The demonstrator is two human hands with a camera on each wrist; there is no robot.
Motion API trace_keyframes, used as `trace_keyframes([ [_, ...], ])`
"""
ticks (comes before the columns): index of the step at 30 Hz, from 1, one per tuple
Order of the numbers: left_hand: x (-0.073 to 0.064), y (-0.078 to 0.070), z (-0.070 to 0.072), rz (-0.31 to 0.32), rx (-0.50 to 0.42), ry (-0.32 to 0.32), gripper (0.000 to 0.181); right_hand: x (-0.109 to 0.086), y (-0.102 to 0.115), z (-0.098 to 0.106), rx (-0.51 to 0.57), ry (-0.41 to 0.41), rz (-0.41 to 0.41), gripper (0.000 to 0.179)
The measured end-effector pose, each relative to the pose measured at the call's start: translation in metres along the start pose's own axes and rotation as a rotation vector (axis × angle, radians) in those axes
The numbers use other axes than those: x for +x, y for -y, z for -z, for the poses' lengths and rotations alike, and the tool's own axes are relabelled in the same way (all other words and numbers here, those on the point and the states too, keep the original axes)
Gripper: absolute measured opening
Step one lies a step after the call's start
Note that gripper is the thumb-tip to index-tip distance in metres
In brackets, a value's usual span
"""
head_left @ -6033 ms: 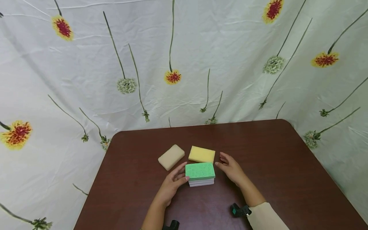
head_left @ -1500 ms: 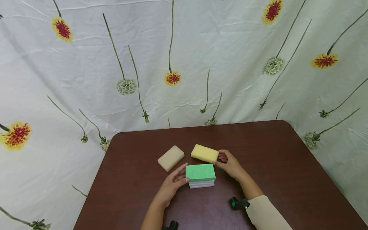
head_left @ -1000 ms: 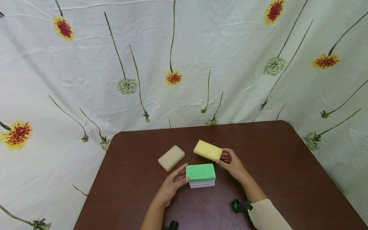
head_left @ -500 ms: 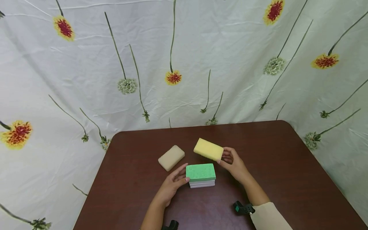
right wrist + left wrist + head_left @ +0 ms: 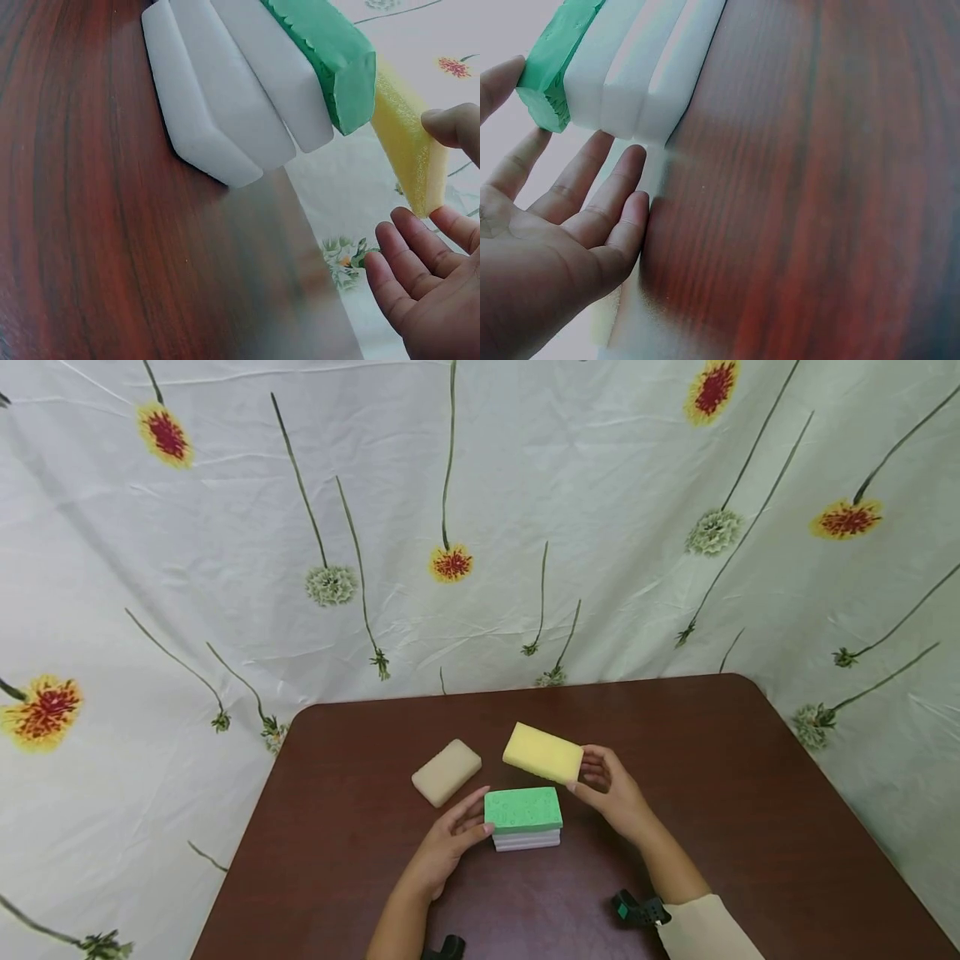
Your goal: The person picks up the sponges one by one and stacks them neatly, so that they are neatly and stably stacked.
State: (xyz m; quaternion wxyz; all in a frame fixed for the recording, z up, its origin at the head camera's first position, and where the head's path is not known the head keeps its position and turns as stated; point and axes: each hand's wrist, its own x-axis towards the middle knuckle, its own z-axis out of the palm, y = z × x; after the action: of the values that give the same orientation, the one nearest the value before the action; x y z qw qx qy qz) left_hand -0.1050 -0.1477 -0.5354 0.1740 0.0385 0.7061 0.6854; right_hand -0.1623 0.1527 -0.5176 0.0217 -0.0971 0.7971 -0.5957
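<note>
My right hand [image 5: 619, 795] pinches the right end of a yellow sponge [image 5: 543, 753] between thumb and fingers. The yellow sponge is raised behind a stack; in the right wrist view the thumb presses one face, with a fingertip at its lower corner. A green sponge [image 5: 522, 810] tops the stack, over three white foam blocks [image 5: 232, 82]. My left hand [image 5: 441, 850] rests at the stack's left end, its fingers loosely extended. In the left wrist view its thumb and index fingertips are at the green sponge, and other fingertips lie right by the white blocks.
A beige sponge [image 5: 447, 773] lies tilted on the dark brown table [image 5: 360, 860], behind and left of the stack. Flower-printed white cloth [image 5: 615, 527] hangs behind the table and along its sides. Each wrist carries a black camera mount [image 5: 640, 910].
My right hand, earlier beside the yellow sponge, has taken hold of it and lifted it up and to the right; it barely moves over the last half second. My left hand stays at the stack.
</note>
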Motion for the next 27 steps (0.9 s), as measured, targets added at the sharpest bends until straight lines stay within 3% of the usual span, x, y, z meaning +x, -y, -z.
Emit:
trace_keyframes([
  [27,0.001,0.0,-0.001,-0.013,-0.015,0.0,0.069,-0.014,0.015,-0.002,-0.064,-0.014,0.092,0.06],
])
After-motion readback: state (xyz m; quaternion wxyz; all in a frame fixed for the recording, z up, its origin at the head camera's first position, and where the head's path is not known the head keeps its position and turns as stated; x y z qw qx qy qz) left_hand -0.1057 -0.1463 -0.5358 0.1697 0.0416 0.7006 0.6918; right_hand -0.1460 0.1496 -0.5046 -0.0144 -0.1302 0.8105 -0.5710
